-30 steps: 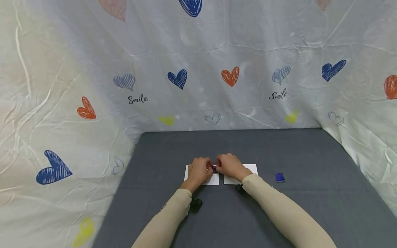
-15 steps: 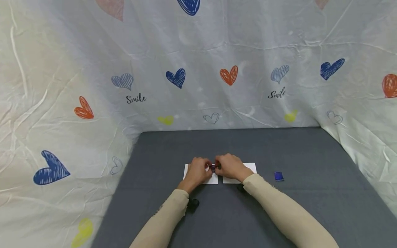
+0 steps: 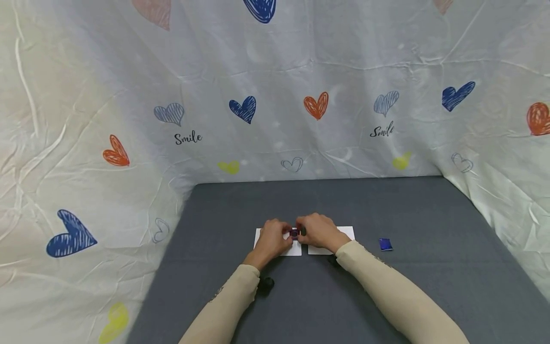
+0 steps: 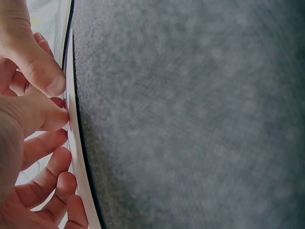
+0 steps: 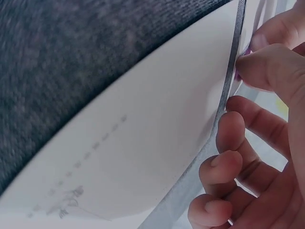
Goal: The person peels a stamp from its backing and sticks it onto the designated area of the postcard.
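A small dark purple square lies over the left white card, between my two hands. My left hand holds its left edge with thumb and fingertips; the other fingers are bent over the card. From the other side, my right hand pinches the right edge. Only a sliver of the purple square shows by the right thumb in the right wrist view. The right white card lies partly under my right hand. A dashed line and a small printed drawing mark its surface.
A small blue square lies on the grey tabletop, to the right of the cards. A narrow gap separates the two cards. Behind the table hangs a white cloth printed with hearts.
The fingers of both hands have shifted slightly at the purple square, and more of its face shows between them now. The cards and the blue square stay in place.
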{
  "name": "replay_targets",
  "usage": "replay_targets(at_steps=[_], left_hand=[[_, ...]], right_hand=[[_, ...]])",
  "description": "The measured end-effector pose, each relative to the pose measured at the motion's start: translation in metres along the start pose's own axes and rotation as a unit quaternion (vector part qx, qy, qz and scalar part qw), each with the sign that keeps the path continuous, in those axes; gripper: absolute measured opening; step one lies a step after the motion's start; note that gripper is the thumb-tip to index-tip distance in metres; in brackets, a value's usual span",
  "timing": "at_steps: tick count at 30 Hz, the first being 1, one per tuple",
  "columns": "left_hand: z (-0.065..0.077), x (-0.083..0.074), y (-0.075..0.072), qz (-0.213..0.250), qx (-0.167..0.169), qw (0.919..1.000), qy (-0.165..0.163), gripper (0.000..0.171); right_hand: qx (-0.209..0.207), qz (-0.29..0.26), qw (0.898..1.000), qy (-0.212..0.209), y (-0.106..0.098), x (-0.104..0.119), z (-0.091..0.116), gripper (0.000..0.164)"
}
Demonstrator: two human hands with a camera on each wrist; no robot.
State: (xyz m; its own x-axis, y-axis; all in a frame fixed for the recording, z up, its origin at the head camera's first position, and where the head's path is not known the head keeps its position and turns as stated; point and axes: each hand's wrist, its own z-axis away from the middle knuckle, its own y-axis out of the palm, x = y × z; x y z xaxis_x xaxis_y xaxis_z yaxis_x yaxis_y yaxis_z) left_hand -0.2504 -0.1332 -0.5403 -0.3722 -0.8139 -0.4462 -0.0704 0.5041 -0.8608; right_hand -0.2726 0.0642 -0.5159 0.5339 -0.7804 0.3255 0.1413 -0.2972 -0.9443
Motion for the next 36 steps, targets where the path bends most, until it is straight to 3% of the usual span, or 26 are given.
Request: replay_targets(at_steps=[4,7,11,13,16,18,21,26,36], left_hand=[[0.0,-0.003,-0.003,-0.008,0.005,0.9999,-0.004,0.019],[-0.003,0.014,0.011,-0.009,-0.015,0.9998,0.009,0.02],[-0.009,0.04,0.033,0.023,-0.035,0.9985,0.036,0.021],[-0.008,0.036,0.025,0.029,-0.025,0.998,0.05,0.021],[-0.008,0.038,0.026,0.029,-0.013,0.9976,0.061,0.022],[-0.005,0.027,0.014,0.02,-0.006,0.9983,0.054,0.022],[-0.002,0.024,0.009,0.004,-0.028,0.9987,0.042,0.02],[0.002,-0.006,-0.02,-0.007,-0.048,0.9988,-0.005,0.019],[-0.002,-0.027,-0.04,-0.006,-0.042,0.9991,-0.001,0.027]], right_hand=[[-0.006,0.013,1.0,0.0,0.0,0.002,0.0,0.021],[-0.008,0.019,1.0,-0.001,0.0,0.003,-0.001,0.02],[-0.005,0.015,1.0,0.0,0.0,0.003,-0.002,0.02],[-0.001,0.012,1.0,0.001,-0.001,0.002,-0.002,0.02],[0.006,0.007,1.0,-0.002,-0.002,0.0,-0.001,0.021],[0.008,0.001,1.0,-0.007,-0.003,-0.002,0.0,0.021],[0.002,-0.011,1.0,-0.011,-0.007,-0.007,0.002,0.02],[-0.012,-0.016,1.0,0.0,-0.022,-0.017,0.009,0.018],[-0.018,-0.013,1.0,0.019,-0.064,-0.039,0.035,0.014]])
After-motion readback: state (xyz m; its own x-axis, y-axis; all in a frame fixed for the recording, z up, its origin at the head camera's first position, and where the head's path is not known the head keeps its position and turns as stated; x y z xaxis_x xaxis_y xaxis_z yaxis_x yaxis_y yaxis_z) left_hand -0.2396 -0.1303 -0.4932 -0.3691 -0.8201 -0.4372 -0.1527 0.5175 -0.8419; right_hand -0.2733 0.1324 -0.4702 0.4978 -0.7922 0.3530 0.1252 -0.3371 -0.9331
